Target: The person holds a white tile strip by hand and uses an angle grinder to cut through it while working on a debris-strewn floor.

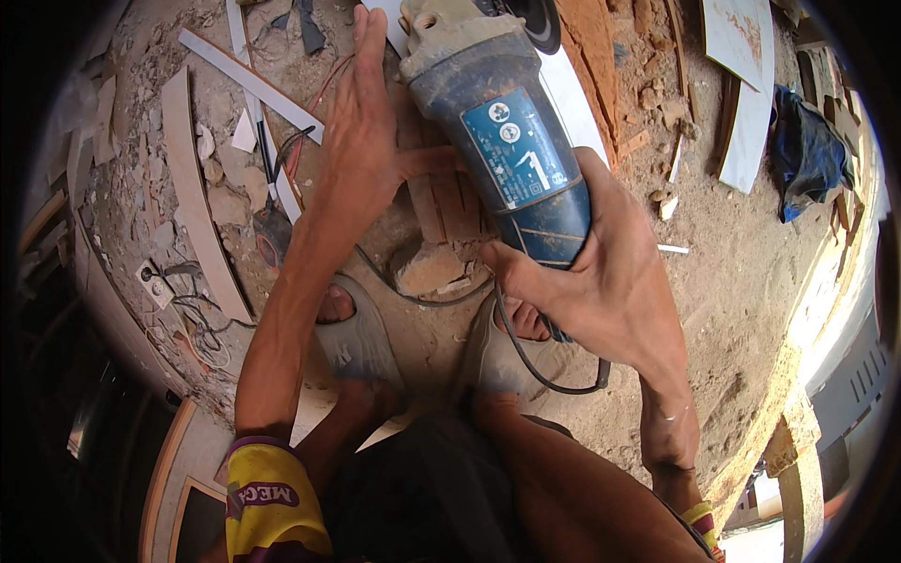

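The right hand grips the rear body of a blue angle grinder, thumb on its left side, the other fingers mostly hidden behind the casing. The grinder is at upper middle, its dark disc at the far end, a white slab beyond it. Left of it, the left hand holds its fingers straight and pressed together, thumb stretched toward the tool; I cannot tell whether they touch. A dark cable curves between 2 grey sandals.

It looked like a building site or rough workshop: dirt floor, rubble, cut strips, a loose socket, a grinder.
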Demonstrator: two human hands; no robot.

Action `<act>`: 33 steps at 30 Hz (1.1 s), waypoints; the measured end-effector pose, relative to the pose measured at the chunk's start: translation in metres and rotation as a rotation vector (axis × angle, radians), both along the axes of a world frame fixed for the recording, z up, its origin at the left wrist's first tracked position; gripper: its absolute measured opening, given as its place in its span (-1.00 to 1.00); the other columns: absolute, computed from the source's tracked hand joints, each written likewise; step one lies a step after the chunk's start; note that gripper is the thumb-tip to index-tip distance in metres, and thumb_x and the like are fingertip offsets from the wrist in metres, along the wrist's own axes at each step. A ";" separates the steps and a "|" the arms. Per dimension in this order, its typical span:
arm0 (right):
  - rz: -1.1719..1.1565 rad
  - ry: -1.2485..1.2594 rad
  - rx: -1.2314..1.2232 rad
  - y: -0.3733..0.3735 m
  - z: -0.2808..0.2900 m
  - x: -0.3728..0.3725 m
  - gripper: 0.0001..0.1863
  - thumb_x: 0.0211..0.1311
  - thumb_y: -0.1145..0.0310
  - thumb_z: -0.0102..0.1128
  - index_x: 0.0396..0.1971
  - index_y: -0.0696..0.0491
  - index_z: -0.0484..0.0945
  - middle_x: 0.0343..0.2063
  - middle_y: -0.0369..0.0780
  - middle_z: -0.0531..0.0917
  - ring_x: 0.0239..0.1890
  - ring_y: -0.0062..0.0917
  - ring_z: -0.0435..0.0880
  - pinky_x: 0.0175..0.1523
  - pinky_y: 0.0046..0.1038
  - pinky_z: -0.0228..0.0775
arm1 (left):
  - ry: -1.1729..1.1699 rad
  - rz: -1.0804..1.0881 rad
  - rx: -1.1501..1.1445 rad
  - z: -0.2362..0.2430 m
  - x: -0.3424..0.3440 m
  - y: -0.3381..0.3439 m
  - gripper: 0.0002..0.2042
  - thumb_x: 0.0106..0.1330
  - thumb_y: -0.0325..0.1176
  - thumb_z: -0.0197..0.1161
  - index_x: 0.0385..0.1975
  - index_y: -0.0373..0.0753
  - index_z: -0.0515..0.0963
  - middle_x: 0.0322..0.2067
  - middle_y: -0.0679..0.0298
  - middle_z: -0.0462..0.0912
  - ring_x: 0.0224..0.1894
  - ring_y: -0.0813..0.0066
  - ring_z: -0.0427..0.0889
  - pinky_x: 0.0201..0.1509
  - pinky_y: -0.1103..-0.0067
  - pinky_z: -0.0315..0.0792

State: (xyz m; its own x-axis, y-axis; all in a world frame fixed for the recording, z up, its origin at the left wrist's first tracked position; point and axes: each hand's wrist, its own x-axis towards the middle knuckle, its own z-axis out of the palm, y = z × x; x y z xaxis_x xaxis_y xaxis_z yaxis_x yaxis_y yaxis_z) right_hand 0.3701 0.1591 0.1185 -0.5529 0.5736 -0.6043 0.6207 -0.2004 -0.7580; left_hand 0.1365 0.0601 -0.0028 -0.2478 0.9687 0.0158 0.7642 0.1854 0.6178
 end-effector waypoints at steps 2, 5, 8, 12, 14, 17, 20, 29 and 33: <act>0.001 0.001 -0.002 -0.002 -0.001 0.002 -0.34 0.13 0.23 0.69 0.11 0.31 0.60 -0.30 -0.16 0.76 -0.29 -0.50 0.72 -0.13 -0.35 0.63 | -0.049 0.035 -0.065 0.003 0.000 -0.003 0.33 0.07 -0.38 0.73 0.82 -0.26 -0.10 0.71 -0.14 0.20 0.67 -0.19 0.34 0.74 0.06 0.24; 0.000 -0.010 -0.024 -0.002 0.002 0.003 -0.34 0.13 0.23 0.69 0.11 0.32 0.60 -0.29 -0.16 0.77 -0.29 -0.50 0.72 -0.14 -0.36 0.63 | -0.069 0.056 -0.106 0.003 0.001 -0.004 0.34 0.07 -0.41 0.72 0.83 -0.22 -0.13 0.73 -0.12 0.16 0.66 -0.18 0.37 0.74 0.06 0.25; 0.011 -0.015 -0.001 -0.004 0.001 0.005 -0.34 0.13 0.24 0.69 0.11 0.32 0.60 -0.29 -0.15 0.77 -0.30 -0.51 0.73 -0.14 -0.37 0.64 | 0.086 -0.004 -0.079 0.001 0.000 -0.003 0.33 0.10 -0.43 0.70 0.83 -0.21 -0.16 0.76 -0.09 0.12 0.66 -0.18 0.37 0.75 0.07 0.26; 0.001 -0.032 -0.050 -0.003 0.006 0.007 -0.33 0.14 0.24 0.68 0.13 0.32 0.59 -0.28 -0.15 0.78 -0.29 -0.52 0.76 -0.13 -0.38 0.66 | 0.034 0.030 -0.034 0.000 0.002 -0.004 0.29 0.15 -0.44 0.68 0.83 -0.21 -0.15 0.79 -0.04 0.06 0.68 -0.18 0.34 0.74 0.08 0.30; 0.010 -0.055 -0.089 -0.003 0.006 0.009 -0.33 0.14 0.24 0.69 0.14 0.31 0.59 -0.26 -0.15 0.79 -0.27 -0.53 0.77 -0.11 -0.39 0.67 | 0.034 0.030 -0.026 -0.002 0.000 -0.004 0.29 0.15 -0.46 0.69 0.83 -0.20 -0.15 0.79 -0.05 0.06 0.69 -0.18 0.33 0.72 0.10 0.33; -0.001 -0.032 -0.033 -0.007 0.004 0.012 -0.33 0.14 0.25 0.69 0.15 0.30 0.59 -0.24 -0.15 0.80 -0.26 -0.52 0.78 -0.10 -0.39 0.67 | 0.029 0.040 -0.041 0.000 0.003 -0.002 0.31 0.14 -0.48 0.70 0.83 -0.17 -0.15 0.78 -0.07 0.06 0.69 -0.19 0.33 0.71 0.11 0.35; -0.013 -0.033 -0.053 -0.008 0.006 0.013 -0.33 0.13 0.25 0.69 0.15 0.29 0.59 -0.23 -0.15 0.80 -0.25 -0.52 0.78 -0.08 -0.39 0.67 | -0.030 0.055 -0.073 0.005 0.004 -0.002 0.32 0.15 -0.47 0.70 0.83 -0.14 -0.17 0.78 -0.10 0.06 0.68 -0.19 0.34 0.71 0.11 0.37; 0.009 -0.034 -0.058 -0.012 0.003 0.021 -0.31 0.12 0.31 0.71 0.18 0.31 0.58 -0.22 -0.14 0.80 -0.26 -0.53 0.79 -0.11 -0.40 0.69 | -0.062 0.167 -0.193 0.041 0.020 0.015 0.31 0.22 -0.44 0.72 0.80 -0.32 -0.23 0.68 -0.38 0.15 0.74 -0.26 0.20 0.80 0.16 0.14; -0.004 -0.024 -0.058 -0.014 0.005 0.022 -0.31 0.12 0.32 0.71 0.18 0.32 0.58 -0.22 -0.13 0.81 -0.27 -0.53 0.79 -0.12 -0.40 0.70 | -0.019 0.087 -0.145 0.020 0.002 0.006 0.30 0.23 -0.46 0.71 0.80 -0.32 -0.23 0.67 -0.41 0.17 0.72 -0.26 0.23 0.79 0.15 0.17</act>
State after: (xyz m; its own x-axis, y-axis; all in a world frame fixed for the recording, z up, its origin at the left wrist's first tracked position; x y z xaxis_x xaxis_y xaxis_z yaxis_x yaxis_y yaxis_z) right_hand 0.3920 0.1451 0.1234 -0.5355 0.5396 -0.6496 0.6373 -0.2464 -0.7301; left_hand 0.1390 0.0666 0.0167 -0.3294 0.9355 -0.1276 0.7301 0.3381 0.5938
